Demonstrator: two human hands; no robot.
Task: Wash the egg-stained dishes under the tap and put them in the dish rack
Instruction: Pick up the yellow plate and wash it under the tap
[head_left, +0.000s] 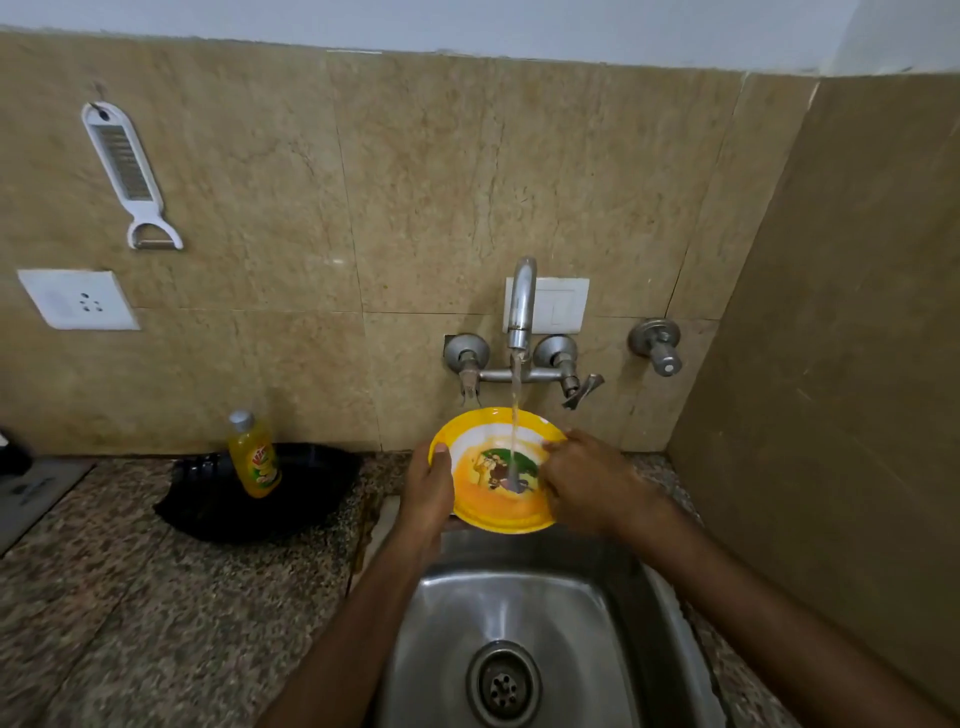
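— Where is the plate?
— The yellow plate (488, 504) is up over the sink (519, 613), tipped toward us, right under the tap (521, 306). Water (515, 410) runs onto its middle.
— Who holds it?
— The left hand (428, 493) grips the left edge, thumb on the rim. The right hand (587, 483) lies on the right edge. I can't tell if it grips.
— And the desk (130, 597)?
— A yellow soap bottle (254, 457) stands at a black tray (208, 499), left of the sink.

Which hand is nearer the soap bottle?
Left. The left hand grips the plate at its left rim, right of the bottle; the right hand is farther, at its right rim.
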